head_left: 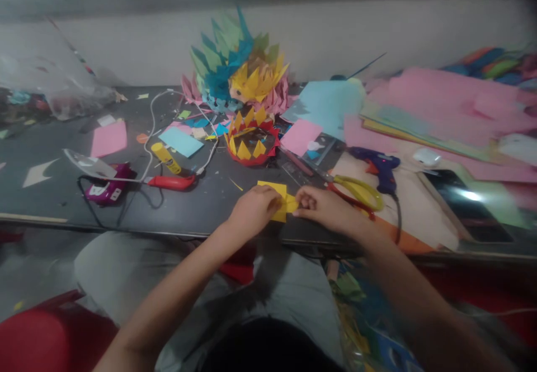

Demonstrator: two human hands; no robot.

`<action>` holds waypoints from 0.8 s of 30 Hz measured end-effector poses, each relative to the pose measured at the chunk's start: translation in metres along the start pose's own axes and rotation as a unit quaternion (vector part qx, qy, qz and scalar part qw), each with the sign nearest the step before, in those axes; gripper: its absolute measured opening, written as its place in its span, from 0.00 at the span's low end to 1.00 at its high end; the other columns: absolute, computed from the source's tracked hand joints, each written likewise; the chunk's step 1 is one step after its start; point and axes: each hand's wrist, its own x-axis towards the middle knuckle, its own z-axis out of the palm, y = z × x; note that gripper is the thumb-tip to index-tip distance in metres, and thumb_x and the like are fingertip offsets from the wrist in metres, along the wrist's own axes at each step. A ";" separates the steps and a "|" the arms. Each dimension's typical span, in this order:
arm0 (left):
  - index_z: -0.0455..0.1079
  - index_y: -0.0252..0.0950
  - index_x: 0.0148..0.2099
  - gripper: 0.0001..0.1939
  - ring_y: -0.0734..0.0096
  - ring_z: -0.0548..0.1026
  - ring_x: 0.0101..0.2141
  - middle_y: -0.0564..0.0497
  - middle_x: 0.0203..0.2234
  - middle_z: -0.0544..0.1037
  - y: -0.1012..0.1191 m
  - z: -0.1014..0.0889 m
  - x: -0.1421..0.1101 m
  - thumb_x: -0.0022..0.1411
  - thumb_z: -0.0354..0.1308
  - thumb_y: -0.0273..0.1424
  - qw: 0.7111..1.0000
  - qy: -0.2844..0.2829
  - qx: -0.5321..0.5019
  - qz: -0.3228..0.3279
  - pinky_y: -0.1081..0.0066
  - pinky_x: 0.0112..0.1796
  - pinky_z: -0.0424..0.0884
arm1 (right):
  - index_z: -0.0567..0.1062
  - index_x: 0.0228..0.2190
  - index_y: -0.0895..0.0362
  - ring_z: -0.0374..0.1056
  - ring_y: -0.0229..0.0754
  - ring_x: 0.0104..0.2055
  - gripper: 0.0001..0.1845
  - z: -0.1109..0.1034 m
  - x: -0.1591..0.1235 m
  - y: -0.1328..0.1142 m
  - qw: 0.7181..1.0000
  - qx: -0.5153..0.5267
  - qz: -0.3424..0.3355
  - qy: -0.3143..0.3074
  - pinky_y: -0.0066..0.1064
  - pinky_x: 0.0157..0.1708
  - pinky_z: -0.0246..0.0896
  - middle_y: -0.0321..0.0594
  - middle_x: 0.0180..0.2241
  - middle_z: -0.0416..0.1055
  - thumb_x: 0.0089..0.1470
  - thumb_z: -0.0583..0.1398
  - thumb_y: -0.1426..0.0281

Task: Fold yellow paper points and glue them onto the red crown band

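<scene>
Near the front edge of the dark table, my left hand (257,207) and my right hand (318,207) come together over yellow paper (277,188). A small folded yellow piece (290,203) lies between my fingertips, in front of a flat yellow rectangle. Both hands have curled, pinching fingers, one on each side of the small piece. Just beyond them stands a ring of red and yellow folded paper points (251,151). To the right of my right hand lie scissors (356,190) with yellow and red handles.
A blue glue gun (380,165) and a phone (465,204) lie at right, below stacked pink sheets (444,100). At left are a glue stick (166,158), a red-handled tool (172,182) and a purple device (111,184). Spiky paper pieces (239,70) stand against the wall.
</scene>
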 end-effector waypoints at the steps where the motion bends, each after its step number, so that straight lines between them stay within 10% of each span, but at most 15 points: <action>1: 0.71 0.34 0.43 0.09 0.66 0.74 0.40 0.48 0.38 0.76 0.000 -0.001 0.006 0.61 0.52 0.24 1.000 -0.018 -0.006 -0.005 0.68 0.42 0.69 | 0.68 0.31 0.56 0.59 0.35 0.24 0.13 0.002 -0.002 0.000 1.000 0.002 0.002 0.017 0.27 0.24 0.51 0.30 0.22 0.61 0.42 0.62 0.65; 14: 0.70 0.32 0.42 0.21 0.68 0.74 0.33 0.49 0.34 0.78 0.006 -0.035 0.075 0.44 0.68 0.34 0.932 -0.360 0.028 -0.030 0.76 0.27 0.62 | 0.68 0.34 0.57 0.57 0.35 0.24 0.16 -0.005 0.013 0.011 0.999 -0.024 -0.032 -0.031 0.27 0.24 0.49 0.30 0.23 0.59 0.41 0.63 0.66; 24: 0.71 0.33 0.42 0.23 0.59 0.74 0.38 0.45 0.38 0.76 0.025 -0.034 0.076 0.41 0.67 0.36 0.926 -0.339 0.165 -0.029 0.72 0.30 0.65 | 0.68 0.31 0.57 0.59 0.36 0.25 0.14 -0.010 0.013 -0.001 0.995 -0.079 -0.023 -0.048 0.27 0.25 0.50 0.30 0.24 0.61 0.40 0.64 0.70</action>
